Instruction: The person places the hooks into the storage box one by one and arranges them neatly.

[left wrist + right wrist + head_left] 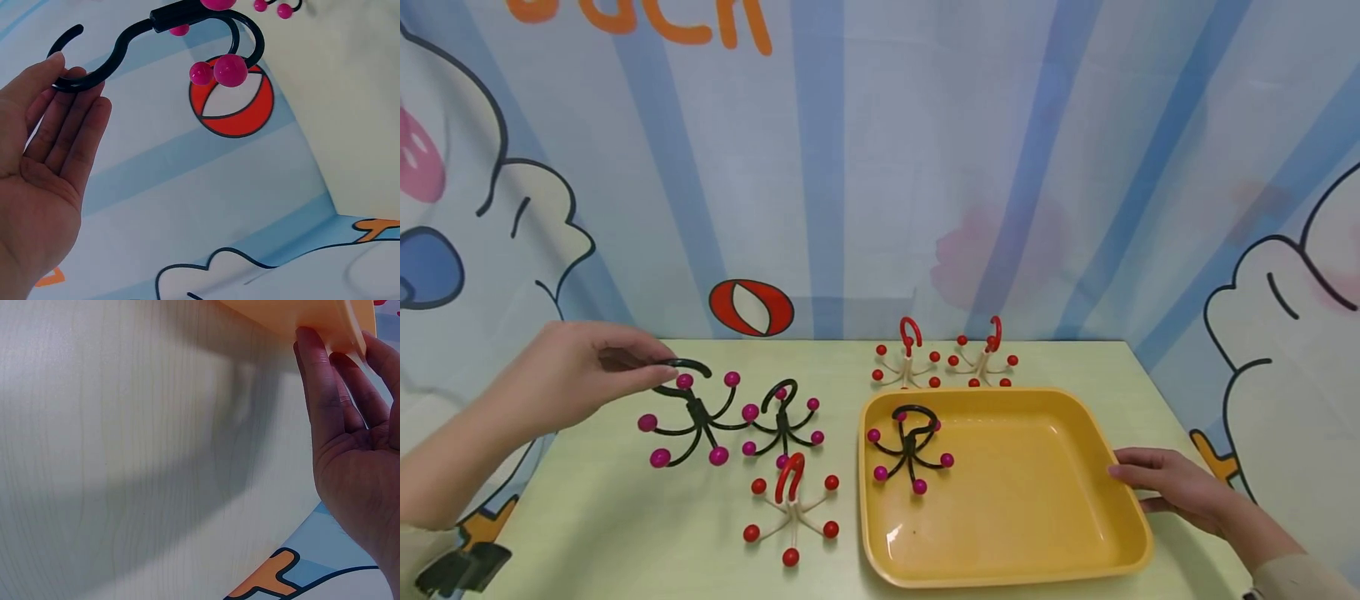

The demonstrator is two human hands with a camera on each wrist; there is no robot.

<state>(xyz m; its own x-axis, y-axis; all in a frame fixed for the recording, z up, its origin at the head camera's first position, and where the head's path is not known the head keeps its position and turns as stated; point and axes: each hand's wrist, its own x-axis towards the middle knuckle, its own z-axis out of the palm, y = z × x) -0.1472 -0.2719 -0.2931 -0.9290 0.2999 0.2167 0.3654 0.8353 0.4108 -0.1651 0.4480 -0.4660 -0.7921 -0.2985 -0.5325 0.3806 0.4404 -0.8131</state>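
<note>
- Left hand (576, 375): fingers (75, 115) nearly straight, with the top loop of a black hook (692, 412) resting across their tips; the hook is held up at the bench's (625, 525) left.
- Right hand (1172, 487): fingers (319, 387) straight, together, pressed on the tray's (1120, 517) right rim.
- Tray sits on the bench's right, one black hook (912, 446) inside.
- Another black hook (782, 421) stands just beside the held one; three red hooks (792, 508) nearby.
</note>
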